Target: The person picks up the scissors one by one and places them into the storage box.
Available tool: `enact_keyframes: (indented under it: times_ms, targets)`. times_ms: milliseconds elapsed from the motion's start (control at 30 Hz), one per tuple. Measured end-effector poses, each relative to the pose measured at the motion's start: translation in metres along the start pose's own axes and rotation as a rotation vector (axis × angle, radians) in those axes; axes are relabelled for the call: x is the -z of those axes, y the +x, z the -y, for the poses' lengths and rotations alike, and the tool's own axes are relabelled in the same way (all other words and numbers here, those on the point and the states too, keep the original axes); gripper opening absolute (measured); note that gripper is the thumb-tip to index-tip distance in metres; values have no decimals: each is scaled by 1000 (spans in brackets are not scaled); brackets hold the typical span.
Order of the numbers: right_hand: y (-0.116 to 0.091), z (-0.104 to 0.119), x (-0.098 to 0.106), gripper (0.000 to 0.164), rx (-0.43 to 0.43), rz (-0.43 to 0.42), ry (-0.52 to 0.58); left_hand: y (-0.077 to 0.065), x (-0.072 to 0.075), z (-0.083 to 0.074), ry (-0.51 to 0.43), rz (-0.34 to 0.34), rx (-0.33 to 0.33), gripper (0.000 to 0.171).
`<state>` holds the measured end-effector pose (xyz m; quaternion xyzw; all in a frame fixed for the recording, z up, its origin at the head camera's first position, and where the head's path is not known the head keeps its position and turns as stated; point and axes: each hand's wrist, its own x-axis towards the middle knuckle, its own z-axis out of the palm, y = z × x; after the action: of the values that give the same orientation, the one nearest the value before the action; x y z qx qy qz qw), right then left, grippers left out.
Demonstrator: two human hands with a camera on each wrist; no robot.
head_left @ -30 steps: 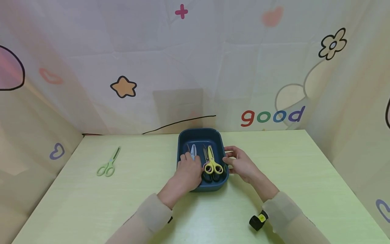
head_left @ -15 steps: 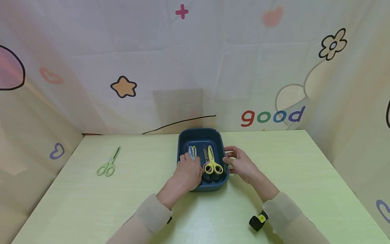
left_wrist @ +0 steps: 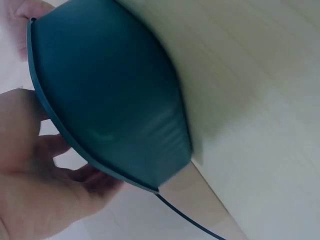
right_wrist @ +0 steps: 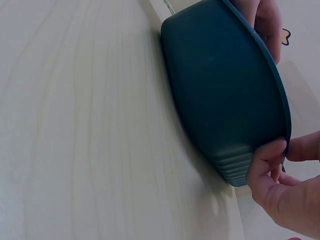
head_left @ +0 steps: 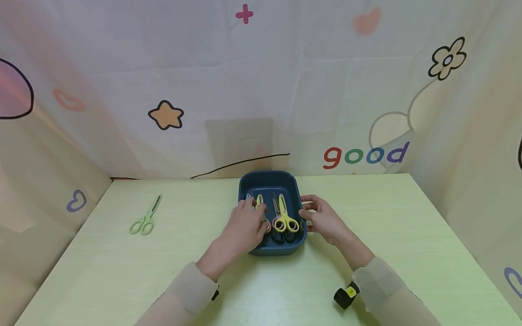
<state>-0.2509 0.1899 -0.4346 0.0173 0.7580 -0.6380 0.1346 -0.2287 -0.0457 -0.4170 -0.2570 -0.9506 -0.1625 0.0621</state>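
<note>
A dark blue box [head_left: 267, 179] stands at the table's back, in the middle. My left hand [head_left: 240, 224] reaches over its left wall, fingers bent down inside, gripping light blue scissors [head_left: 249, 196]; most of them is hidden under the hand. Right of these fingers lie scissors with a yellow tip [head_left: 259, 199], partly covered. Yellow scissors [head_left: 281, 213] lie in the box's right half, over dark-handled scissors [head_left: 278, 236]. My right hand [head_left: 324, 220] holds the box's right side; in the right wrist view its thumb [right_wrist: 267, 155] lies against the outer wall by the rim.
Light green scissors [head_left: 145, 219] lie on the table [head_left: 102, 271] to the left, tips pointing away. A printed cloth [head_left: 228, 86] hangs behind and along both sides. The black wrist camera [head_left: 345, 296] is strapped under the right sleeve.
My left hand has shifted left inside the box, the light blue scissors moving with it. The yellow-tipped scissors and a handle beside the hand have come into sight. My right hand stays put.
</note>
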Motion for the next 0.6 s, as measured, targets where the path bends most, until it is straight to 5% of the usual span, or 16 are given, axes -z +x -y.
enact_keyframes:
  times_ms: [233, 600]
  targets:
    - [0, 1, 0, 43, 1, 0, 7, -6, 6, 18, -124, -153, -38, 22]
    - [0, 0, 0, 44, 8, 3, 2, -13, 18, 47, -181, -281, -6, 13]
